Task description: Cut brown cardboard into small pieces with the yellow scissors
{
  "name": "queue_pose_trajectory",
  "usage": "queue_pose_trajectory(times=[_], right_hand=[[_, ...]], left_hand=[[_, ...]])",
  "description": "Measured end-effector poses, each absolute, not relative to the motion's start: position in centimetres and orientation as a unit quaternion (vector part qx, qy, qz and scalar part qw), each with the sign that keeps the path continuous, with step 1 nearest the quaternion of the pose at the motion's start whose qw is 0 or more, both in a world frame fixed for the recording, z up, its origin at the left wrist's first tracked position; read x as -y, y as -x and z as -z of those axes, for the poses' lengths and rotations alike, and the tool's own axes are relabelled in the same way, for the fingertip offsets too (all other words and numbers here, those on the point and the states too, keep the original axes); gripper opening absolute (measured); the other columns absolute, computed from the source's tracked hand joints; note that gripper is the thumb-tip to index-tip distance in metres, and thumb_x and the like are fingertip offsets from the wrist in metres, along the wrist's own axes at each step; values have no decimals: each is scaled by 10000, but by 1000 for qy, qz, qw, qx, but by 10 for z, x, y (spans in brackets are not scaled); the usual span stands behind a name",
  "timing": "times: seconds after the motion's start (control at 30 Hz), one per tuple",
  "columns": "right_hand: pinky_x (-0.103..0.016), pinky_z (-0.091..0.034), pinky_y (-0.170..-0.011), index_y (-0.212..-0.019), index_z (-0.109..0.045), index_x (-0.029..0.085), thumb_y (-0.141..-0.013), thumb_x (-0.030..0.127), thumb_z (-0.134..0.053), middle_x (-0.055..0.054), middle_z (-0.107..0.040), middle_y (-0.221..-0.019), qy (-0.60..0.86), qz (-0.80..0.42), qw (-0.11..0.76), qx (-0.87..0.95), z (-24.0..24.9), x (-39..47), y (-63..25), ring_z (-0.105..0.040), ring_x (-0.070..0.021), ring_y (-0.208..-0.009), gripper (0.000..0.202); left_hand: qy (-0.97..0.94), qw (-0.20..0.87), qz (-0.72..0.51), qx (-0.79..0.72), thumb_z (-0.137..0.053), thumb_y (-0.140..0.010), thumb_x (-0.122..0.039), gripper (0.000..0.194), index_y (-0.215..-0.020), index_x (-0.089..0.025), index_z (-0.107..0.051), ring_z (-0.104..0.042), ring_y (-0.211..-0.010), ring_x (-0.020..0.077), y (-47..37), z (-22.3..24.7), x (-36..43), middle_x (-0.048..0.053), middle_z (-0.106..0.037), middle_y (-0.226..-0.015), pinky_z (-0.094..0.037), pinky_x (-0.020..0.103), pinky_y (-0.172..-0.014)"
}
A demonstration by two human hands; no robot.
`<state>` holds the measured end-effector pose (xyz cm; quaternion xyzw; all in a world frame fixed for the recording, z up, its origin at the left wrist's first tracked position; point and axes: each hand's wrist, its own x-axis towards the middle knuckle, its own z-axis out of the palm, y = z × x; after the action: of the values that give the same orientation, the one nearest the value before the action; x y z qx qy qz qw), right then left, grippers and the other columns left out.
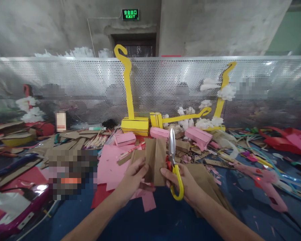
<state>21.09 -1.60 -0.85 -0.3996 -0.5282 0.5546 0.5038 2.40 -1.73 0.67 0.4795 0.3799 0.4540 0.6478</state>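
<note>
A folded piece of brown cardboard (159,155), creased lengthwise, is held up in front of me between both hands. My left hand (132,177) grips its left edge, with the thumb and fingers at the lower side. At the lower right, my right hand (184,182) pinches the same cardboard and also carries a pair of scissors (173,147). The scissors have yellow and red handles, and their blades point upward, closed. Behind and left of the cardboard lies pink paper (107,164). Brown cardboard sheets (208,184) rest beneath my right forearm.
A pink hot glue gun (268,187) with a red light lies at right. Yellow hook-shaped models (127,90) and pink boxes (198,135) stand at the back, before a perforated metal barrier (90,80). Cardboard scraps (67,144) and a purple tissue box (22,214) occupy the left.
</note>
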Motion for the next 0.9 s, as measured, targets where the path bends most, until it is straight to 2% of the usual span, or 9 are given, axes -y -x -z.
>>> queue_pose_trajectory(times=[0.13,0.27,0.47,0.63,0.73,0.87,0.9], right_hand=[[-207,-357,-444,-712,-583,189,-597,460,-894,67,-527,-537,397,-559,500,529,12,17,-208,-466,-82,-454,428],[-202,-372,-456,-738,-570,187,-605,466,-891,79,-499,-593,399,-565,504,518,17,17,-207,-423,-61,-456,446],[-193,-295,-399,-714,-536,193,-628,487,-873,95,-447,-524,395,-559,511,519,20,14,-206,-384,-55,-406,455],[-187,-274,-379,-712,-481,215,-661,543,-833,113,-411,-518,399,-541,535,512,23,11,-204,-340,-44,-380,484],[-189,-271,-376,-714,-492,214,-653,527,-847,113,-414,-501,395,-541,528,522,26,12,-203,-333,-49,-386,477],[-192,-285,-409,-718,-563,187,-637,427,-889,90,-478,-532,376,-553,509,541,26,16,-199,-367,-54,-435,412],[-193,-287,-413,-731,-585,181,-631,409,-896,85,-494,-542,371,-560,504,543,26,17,-198,-377,-55,-440,399]], left_hand=[[-448,681,-447,-369,-721,-808,-498,628,-1360,-269,-528,-741,-802,239,-29,7,18,113,-697,-1189,-626,342,-602],[-482,668,-439,-360,-773,-774,-460,705,-1382,-236,-494,-709,-982,283,-28,12,20,162,-603,-1330,-642,416,-734],[-447,666,-466,-373,-762,-777,-463,674,-1362,-252,-501,-720,-946,288,-32,10,17,144,-639,-1289,-633,404,-687],[-450,590,-533,-406,-749,-774,-458,593,-1312,-262,-594,-629,-1151,347,-31,23,11,114,-663,-1281,-606,403,-789],[-488,558,-529,-413,-726,-797,-457,565,-1316,-265,-612,-554,-1237,359,-30,32,14,104,-609,-1366,-589,401,-841],[-537,603,-460,-370,-616,-885,-489,527,-1362,-270,-562,-591,-1148,293,-34,28,25,86,-565,-1401,-570,399,-891],[-541,613,-451,-359,-588,-901,-498,532,-1383,-280,-533,-615,-1081,272,-35,24,27,86,-571,-1385,-584,398,-853]])
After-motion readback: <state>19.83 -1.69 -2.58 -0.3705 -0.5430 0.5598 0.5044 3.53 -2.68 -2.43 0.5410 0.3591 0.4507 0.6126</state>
